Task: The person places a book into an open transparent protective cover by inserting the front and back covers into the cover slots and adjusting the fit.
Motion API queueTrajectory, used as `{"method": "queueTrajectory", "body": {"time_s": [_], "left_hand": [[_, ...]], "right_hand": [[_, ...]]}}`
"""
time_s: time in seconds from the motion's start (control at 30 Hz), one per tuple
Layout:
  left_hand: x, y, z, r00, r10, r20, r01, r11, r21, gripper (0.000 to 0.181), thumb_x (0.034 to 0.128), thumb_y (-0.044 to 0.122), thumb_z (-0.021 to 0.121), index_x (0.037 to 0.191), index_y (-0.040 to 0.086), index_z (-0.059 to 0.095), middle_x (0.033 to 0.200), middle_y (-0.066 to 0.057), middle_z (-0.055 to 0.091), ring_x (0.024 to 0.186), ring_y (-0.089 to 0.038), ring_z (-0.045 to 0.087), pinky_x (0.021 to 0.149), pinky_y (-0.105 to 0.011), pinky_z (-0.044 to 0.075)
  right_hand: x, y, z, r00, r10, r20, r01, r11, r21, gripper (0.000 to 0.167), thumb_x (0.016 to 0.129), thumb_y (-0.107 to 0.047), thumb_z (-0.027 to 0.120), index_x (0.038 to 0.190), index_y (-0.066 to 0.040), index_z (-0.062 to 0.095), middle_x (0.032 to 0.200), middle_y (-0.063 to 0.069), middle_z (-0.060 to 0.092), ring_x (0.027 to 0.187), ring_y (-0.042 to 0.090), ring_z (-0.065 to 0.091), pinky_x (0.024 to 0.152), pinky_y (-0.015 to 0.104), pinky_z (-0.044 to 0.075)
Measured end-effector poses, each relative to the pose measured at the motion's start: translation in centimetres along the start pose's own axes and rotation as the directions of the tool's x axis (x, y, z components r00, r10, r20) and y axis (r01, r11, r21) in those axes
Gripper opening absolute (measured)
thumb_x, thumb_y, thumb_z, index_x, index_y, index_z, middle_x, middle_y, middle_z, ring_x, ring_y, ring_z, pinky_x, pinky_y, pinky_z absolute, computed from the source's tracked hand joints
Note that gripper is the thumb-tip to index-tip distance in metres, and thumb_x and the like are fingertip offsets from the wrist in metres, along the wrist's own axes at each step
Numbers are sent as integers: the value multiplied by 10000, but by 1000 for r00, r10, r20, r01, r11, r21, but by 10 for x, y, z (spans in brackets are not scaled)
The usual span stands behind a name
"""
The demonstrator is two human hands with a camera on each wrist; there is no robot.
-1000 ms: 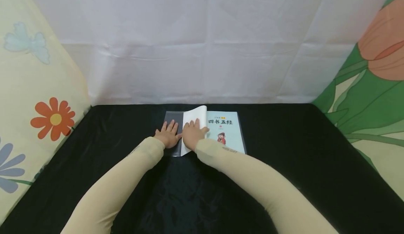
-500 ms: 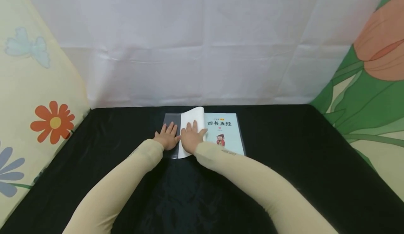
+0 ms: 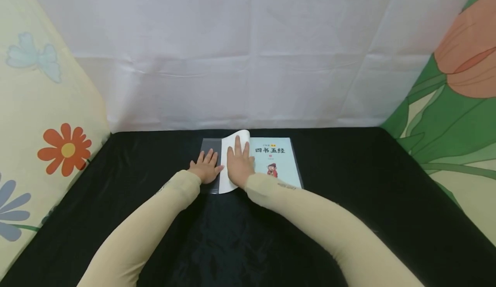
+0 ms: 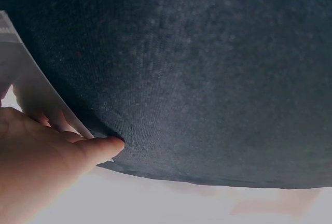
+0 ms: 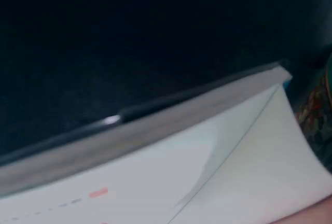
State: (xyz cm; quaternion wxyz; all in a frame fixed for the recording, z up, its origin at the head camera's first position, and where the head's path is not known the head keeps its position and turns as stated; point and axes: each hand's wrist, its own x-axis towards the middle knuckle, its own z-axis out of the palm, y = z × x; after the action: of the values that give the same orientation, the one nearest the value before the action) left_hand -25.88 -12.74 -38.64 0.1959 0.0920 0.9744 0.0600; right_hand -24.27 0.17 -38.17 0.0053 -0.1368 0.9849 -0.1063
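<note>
We count 1 book (image 3: 284, 162) near the far edge of the counter (image 3: 348, 209), with 1 clear flap (image 3: 210, 143), 1 white sheet (image 3: 228, 143), 4 large title characters (image 3: 266, 150) and 1 printed figure (image 3: 272, 170). There we find 1 left hand (image 3: 206, 168) and 1 right hand (image 3: 240, 165), in 2 sleeves (image 3: 329, 226). Past the far edge we count 1 white backdrop (image 3: 248, 54); past the left edge, 1 butterfly (image 3: 35, 58) and 2 flowers (image 3: 67, 149); past the right edge, 1 large tulip (image 3: 470, 48).

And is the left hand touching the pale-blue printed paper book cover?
Apart. The head view shows it: a bent white paper sheet and the right hand lie between the left hand and the visible pale-blue cover.
</note>
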Motion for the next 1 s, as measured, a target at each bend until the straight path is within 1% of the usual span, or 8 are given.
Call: {"method": "queueTrajectory", "body": {"time_s": [0.13,0.27,0.33,0.43,0.5,0.57,0.7,1.0], "left_hand": [[0,1,0,1000,3,3,-3,1000,0,637,1061,405,295,1557,41,127,1625,-128,20,1472,-355,-9,1126,-599,123],[1,0,1,1000,11,5,-11,1000,3,634,1063,401,288,1557,39,122,1625,-128,16,1471,-357,-11,1126,-599,121],[1,-1,1,1000,18,0,-18,1000,8,633,1064,400,283,1557,38,119,1625,-129,17,1471,-358,-9,1125,-599,122],[2,-2,1,1000,21,-13,-21,1000,20,631,1065,400,278,1557,38,116,1625,-127,20,1471,-357,-5,1126,-598,125],[1,-2,1,1000,20,-19,-20,1000,19,633,1064,402,282,1556,38,119,1625,-127,25,1472,-356,-1,1127,-596,125],[1,-2,1,1000,20,-18,-20,1000,12,636,1063,402,289,1556,36,121,1625,-128,26,1472,-357,1,1128,-594,124],[2,-2,3,1000,23,-12,-23,1000,1,644,1061,408,293,1556,35,118,1625,-128,23,1471,-357,-3,1129,-593,119],[2,-3,3,1000,18,-12,-18,1000,-2,646,1063,408,285,1555,29,109,1624,-135,17,1471,-359,-12,1129,-596,110]], "right_hand": [[2,1,3,998,59,-36,-58,998,38,486,1017,-80,415,1454,109,314,1548,326,121,1396,517,166,1036,576,350],[4,6,1,998,55,-27,-54,998,44,484,1013,-111,437,1414,147,352,1507,346,231,1394,498,206,1028,551,376],[3,11,-2,999,40,-6,-40,995,93,470,1009,-83,414,1417,141,353,1522,326,220,1410,473,185,1034,537,375],[1,20,-5,1000,3,-2,-2,979,202,467,992,-16,360,1429,144,327,1540,311,188,1433,436,147,1097,497,299],[-1,24,-5,1000,11,8,-13,962,273,488,1006,-34,331,1461,133,266,1566,286,126,1452,394,106,1122,499,246],[-3,27,-3,999,40,28,-46,951,307,509,1034,-91,308,1488,113,204,1581,268,65,1461,373,77,1126,533,211],[-4,27,2,991,121,57,-133,933,334,553,1051,-180,308,1521,63,145,1598,229,4,1461,379,64,1069,658,209],[-1,21,2,986,136,97,-159,945,284,555,1060,-204,291,1535,30,126,1605,203,-7,1457,399,49,1056,698,165]]}}
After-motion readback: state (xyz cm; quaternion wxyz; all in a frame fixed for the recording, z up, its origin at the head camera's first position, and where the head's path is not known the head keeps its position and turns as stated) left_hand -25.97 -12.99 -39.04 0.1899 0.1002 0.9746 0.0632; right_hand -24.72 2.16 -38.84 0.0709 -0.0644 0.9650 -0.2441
